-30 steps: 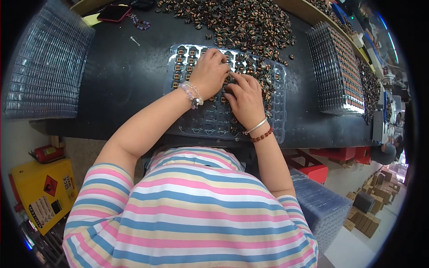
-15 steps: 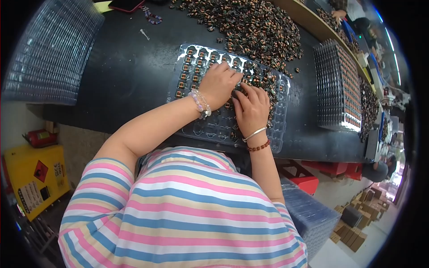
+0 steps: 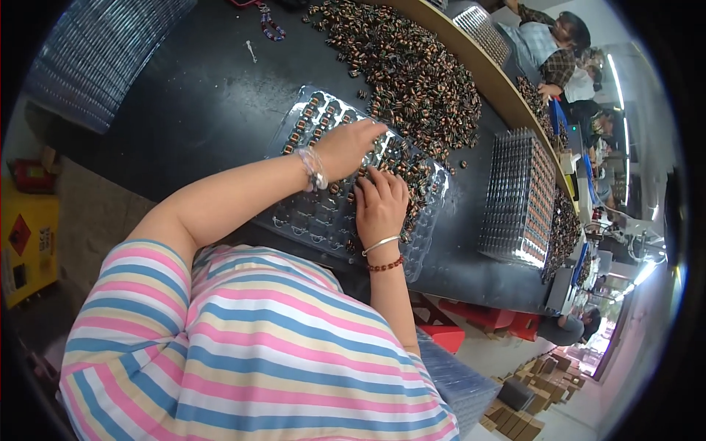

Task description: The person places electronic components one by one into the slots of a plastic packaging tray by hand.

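A clear plastic tray point(image 3: 298, 209) lies on the black table in front of me. Small dark coils point(image 3: 296, 137) with copper-coloured windings sit in rows of its pockets on the left. More coils point(image 3: 421, 176) lie loose over its right part. My left hand point(image 3: 342, 152) is over the tray's upper middle, fingers pressed together and pointing right; what the tips hold is hidden. Just below and to the right, my right hand point(image 3: 384, 208) has its fingers bent down at the edge of the loose coils. Whatever is between its thumb and fingertips is too small to make out.
A large heap of coils point(image 3: 419, 81) lies beyond the tray, along a wooden ledge point(image 3: 471, 62). Filled trays point(image 3: 518, 195) are stacked at right, clear trays point(image 3: 110, 55) at far left. A beaded strap point(image 3: 272, 23) lies at the back. A co-worker point(image 3: 551, 55) sits across the ledge.
The view has turned, so the table and tray appear tilted and shifted left. My hands stay over the tray; the left has drawn slightly apart from the right.
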`<action>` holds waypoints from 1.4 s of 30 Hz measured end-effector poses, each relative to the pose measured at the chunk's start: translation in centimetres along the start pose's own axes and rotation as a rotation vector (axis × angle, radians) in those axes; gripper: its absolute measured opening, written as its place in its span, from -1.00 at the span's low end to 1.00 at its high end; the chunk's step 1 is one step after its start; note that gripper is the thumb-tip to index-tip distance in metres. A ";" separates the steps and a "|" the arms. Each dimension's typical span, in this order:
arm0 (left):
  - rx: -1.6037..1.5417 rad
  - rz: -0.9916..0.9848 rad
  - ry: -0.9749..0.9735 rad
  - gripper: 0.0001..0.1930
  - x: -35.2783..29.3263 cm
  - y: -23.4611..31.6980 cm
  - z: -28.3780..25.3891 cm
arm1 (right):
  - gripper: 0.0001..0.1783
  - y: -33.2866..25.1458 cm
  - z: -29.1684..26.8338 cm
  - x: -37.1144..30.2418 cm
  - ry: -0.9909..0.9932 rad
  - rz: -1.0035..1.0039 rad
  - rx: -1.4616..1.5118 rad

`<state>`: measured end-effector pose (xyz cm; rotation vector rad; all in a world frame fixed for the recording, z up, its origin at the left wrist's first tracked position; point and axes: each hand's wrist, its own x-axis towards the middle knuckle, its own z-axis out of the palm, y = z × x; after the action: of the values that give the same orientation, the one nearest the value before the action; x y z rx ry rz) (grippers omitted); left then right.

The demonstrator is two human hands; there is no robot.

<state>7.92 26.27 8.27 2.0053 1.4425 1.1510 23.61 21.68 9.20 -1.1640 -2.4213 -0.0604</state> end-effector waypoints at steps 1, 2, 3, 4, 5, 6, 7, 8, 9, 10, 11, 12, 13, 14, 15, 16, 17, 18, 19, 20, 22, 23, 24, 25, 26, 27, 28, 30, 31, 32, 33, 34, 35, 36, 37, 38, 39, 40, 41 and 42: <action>-0.129 -0.060 0.081 -0.80 0.4 -0.2 -0.2 | -0.84 0.0 0.1 0.3 -0.004 -0.003 -0.005; -0.098 -0.007 0.045 -0.81 0.7 -0.7 -0.9 | -0.87 0.0 0.2 0.6 -0.018 -0.020 -0.035; -0.104 -0.008 0.050 -0.81 0.7 -0.6 -1.0 | -0.90 -0.1 0.2 0.8 -0.033 -0.037 -0.066; -0.373 -0.237 -0.016 -0.83 1.0 -0.2 -1.4 | -0.92 0.0 0.2 0.9 -0.014 -0.027 -0.048; -0.640 -0.467 -0.083 -0.85 1.2 0.0 -1.6 | -0.92 0.2 0.2 0.8 -0.011 -0.026 -0.045; -0.742 -0.552 -0.107 -0.84 1.4 -0.6 -1.0 | -0.92 0.5 0.2 0.6 0.004 -0.002 -0.031; -0.742 -0.555 -0.101 -0.84 1.2 -1.1 -1.0 | -0.91 0.6 0.1 0.5 0.012 0.016 -0.018; -0.756 -0.516 -0.073 -0.83 1.0 -1.6 -0.9 | -0.90 0.6 0.0 0.5 -0.005 0.027 0.012; -0.768 -0.476 -0.046 -0.81 0.8 -2.0 -0.8 | -0.90 0.5 -0.2 0.6 -0.007 0.025 0.013; -0.729 -0.488 0.063 -0.76 0.6 -1.4 -0.9 | -0.90 0.3 -0.5 0.6 -0.011 0.023 0.000; -0.731 -0.490 0.060 -0.76 0.6 -1.2 -1.3 | -0.89 0.1 -0.7 0.6 -0.015 0.022 -0.013; -0.714 -0.540 -0.016 -0.76 0.8 -1.2 -1.8 | -0.89 0.1 -0.6 0.4 -0.027 0.023 -0.014; -0.695 -0.588 -0.087 -0.76 0.9 -1.4 -2.2 | -0.89 -0.1 -0.7 0.4 -0.027 0.023 -0.014; -0.716 -0.580 -0.094 -0.79 0.9 -1.7 -2.0 | -0.90 -0.3 -0.7 0.3 -0.018 0.021 -0.017; -0.716 -0.580 -0.095 -0.79 0.8 -1.8 -1.9 | -0.90 -0.5 -0.9 0.3 -0.009 0.019 -0.020; -0.769 -0.543 -0.111 -0.80 0.7 -1.9 -1.8 | -0.90 -0.7 -1.1 0.0 -0.008 0.023 -0.019; -0.821 -0.505 -0.126 -0.81 0.7 -2.0 -1.8 | -0.90 -0.9 -1.4 -0.4 -0.033 0.020 0.039; -0.819 -0.507 -0.130 -0.81 0.6 -2.2 -1.8 | -0.91 -1.1 -1.5 -0.7 -0.058 0.017 0.097; -0.771 -0.499 -0.142 -0.81 0.6 -2.2 -1.8 | -0.91 -1.1 -1.7 -0.8 -0.058 0.021 0.096; -0.723 -0.490 -0.154 -0.82 0.7 -2.2 -1.9 | -0.90 -1.1 -1.9 -0.9 -0.027 0.029 0.106; -0.683 -0.444 -0.143 -0.80 0.8 -2.5 -1.9 | -0.88 -1.1 -1.9 -0.9 0.009 0.042 0.114; -0.642 -0.398 -0.128 -0.79 0.9 -2.5 -1.8 | -0.86 -1.0 -1.8 -0.8 0.023 0.054 0.083; -0.638 -0.418 -0.081 -0.82 0.8 -2.3 -1.6 | -0.83 -0.9 -1.7 -0.7 0.039 0.067 0.052; -0.635 -0.412 -0.088 -0.82 0.8 -2.4 -1.4 | -0.83 -1.0 -1.6 -0.6 0.045 0.073 0.050; -0.589 -0.417 -0.093 -0.83 0.8 -2.5 -1.3 | -0.80 -1.1 -1.5 -0.5 0.003 0.046 0.012; -0.542 -0.421 -0.097 -0.85 0.8 -2.5 -1.2 | -0.77 -1.1 -1.5 -0.4 -0.039 0.019 -0.025; -0.450 -0.403 -0.129 -0.88 0.9 -1.6 -1.6 | -0.77 -1.2 -1.5 -0.6 -0.059 0.010 -0.025; -0.283 -0.278 -0.101 -0.87 0.6 -0.8 -1.2 | -0.77 -0.4 -1.4 -0.7 -0.011 0.015 0.027; -0.116 -0.142 -0.066 -0.87 0.3 -0.5 -0.8 | -0.77 0.1 -1.5 -0.9 0.025 0.010 0.080; -0.116 -0.165 -0.118 -0.88 0.4 -0.3 -0.4 | -0.76 0.8 -1.6 -0.6 0.067 0.028 0.052; -0.112 -0.158 -0.122 -0.88 0.4 -0.4 -0.2 | -0.76 1.2 -1.6 -0.2 0.074 0.033 0.052; 0.036 -0.082 -0.102 -0.89 0.4 -0.4 0.0 | -0.75 1.6 -1.8 0.4 0.109 0.062 0.017; 0.183 -0.005 -0.081 -0.90 0.5 -0.4 0.2 | -0.74 2.1 -1.8 1.0 0.142 0.090 -0.017; 0.223 0.077 -0.057 -0.91 0.5 -0.7 0.2 | -0.73 2.7 -1.2 1.3 0.131 0.100 -0.050; 0.224 0.087 -0.063 -0.91 0.6 -0.6 0.3 | -0.73 3.4 -0.8 1.5 0.138 0.110 -0.053; 0.273 0.155 -0.021 -0.90 0.6 -0.5 0.5 | -0.72 3.9 -0.4 1.6 0.086 0.128 -0.073; 0.322 0.223 0.023 -0.90 0.6 -0.3 0.7 | -0.72 4.4 -0.1 1.5 0.034 0.146 -0.092; 0.236 0.114 -0.032 -0.89 0.4 -0.5 0.8 | -0.71 4.5 0.0 1.5 0.031 0.149 -0.091; 0.244 0.116 -0.036 -0.89 0.3 -0.6 0.9 | -0.71 4.5 0.1 1.4 0.037 0.151 -0.085; 0.215 0.059 -0.036 -0.90 0.1 -0.8 1.0 | -0.72 4.6 0.1 1.3 0.070 0.136 -0.054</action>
<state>8.27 26.82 7.21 2.2145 1.5557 1.0147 26.25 25.63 8.95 -1.3261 -2.2868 -0.1228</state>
